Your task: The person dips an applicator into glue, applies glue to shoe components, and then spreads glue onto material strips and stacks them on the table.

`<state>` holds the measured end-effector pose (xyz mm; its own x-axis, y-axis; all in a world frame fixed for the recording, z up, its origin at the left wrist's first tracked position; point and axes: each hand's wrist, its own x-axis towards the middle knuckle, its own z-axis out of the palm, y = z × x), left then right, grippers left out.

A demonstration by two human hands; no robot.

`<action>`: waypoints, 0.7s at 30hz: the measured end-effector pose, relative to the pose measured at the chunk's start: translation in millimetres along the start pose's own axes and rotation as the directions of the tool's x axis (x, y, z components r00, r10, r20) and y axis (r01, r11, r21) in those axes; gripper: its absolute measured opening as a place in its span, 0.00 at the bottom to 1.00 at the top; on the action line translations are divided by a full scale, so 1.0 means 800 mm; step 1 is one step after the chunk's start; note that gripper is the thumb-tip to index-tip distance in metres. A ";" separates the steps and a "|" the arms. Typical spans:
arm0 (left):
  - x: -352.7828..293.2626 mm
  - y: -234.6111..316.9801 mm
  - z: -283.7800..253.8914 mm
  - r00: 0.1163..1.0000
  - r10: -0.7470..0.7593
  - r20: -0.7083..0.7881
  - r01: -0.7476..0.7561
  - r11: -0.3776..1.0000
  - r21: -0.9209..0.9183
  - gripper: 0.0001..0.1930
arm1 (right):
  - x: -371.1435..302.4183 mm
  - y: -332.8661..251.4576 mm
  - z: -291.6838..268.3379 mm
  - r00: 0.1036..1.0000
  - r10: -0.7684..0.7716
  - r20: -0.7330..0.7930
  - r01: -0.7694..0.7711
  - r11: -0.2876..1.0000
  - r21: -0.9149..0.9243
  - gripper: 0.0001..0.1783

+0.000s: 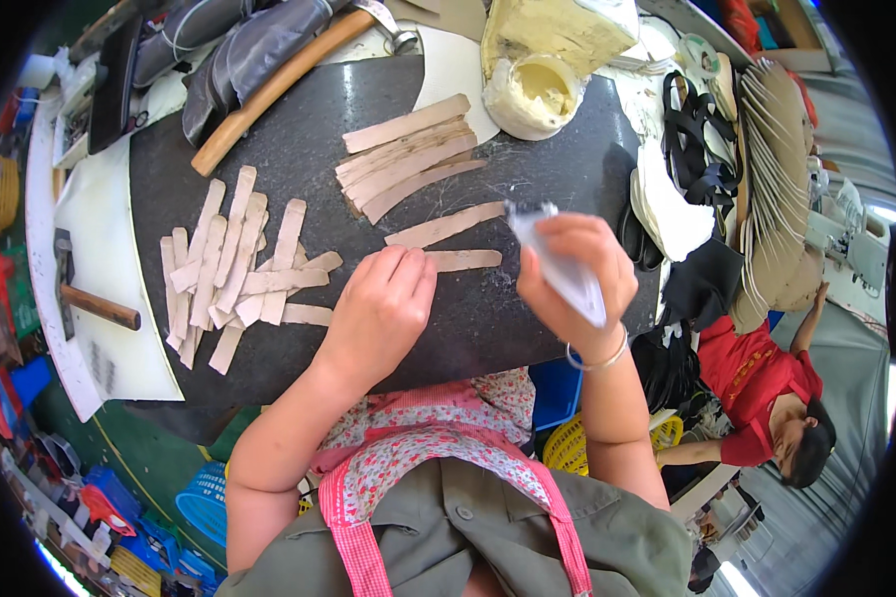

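My left hand [383, 306] has its fingers pressed together on the left end of a beige strip [468, 261]. A second beige strip [446, 225] lies just beyond it, close to my fingertips. My right hand [585, 274] is closed round a translucent white plastic bottle [570, 279]. The bottle is tilted, its dark tip near the right end of the farther strip; the hand hides part of it. Farther off lies a stack of beige strips [408, 159]. More strips are heaped loosely [219, 264] to the left of my left hand.
A glue-crusted pot [536, 95] stands at the back of the dark work surface [299, 368]. A wooden-handled tool [279, 90] lies at the back left, a hammer [100, 306] at the left. Black straps [702, 139] and beige shaped pieces [775, 179] lie right. A person in red [762, 398] is beyond.
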<state>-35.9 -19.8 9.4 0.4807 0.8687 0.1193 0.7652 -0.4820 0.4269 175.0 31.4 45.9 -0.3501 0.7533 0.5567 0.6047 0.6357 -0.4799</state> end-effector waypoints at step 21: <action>0.008 -0.003 -0.005 0.997 0.039 -0.066 -0.036 0.999 0.041 0.14 | 0.000 -0.005 0.035 0.970 -0.067 0.233 0.025 0.983 0.179 0.19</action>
<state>-36.1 -12.4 12.6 0.4811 0.8549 0.1944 0.7639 -0.5175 0.3855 152.4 33.8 28.8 -0.5472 0.7274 0.4142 0.4577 0.6743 -0.5795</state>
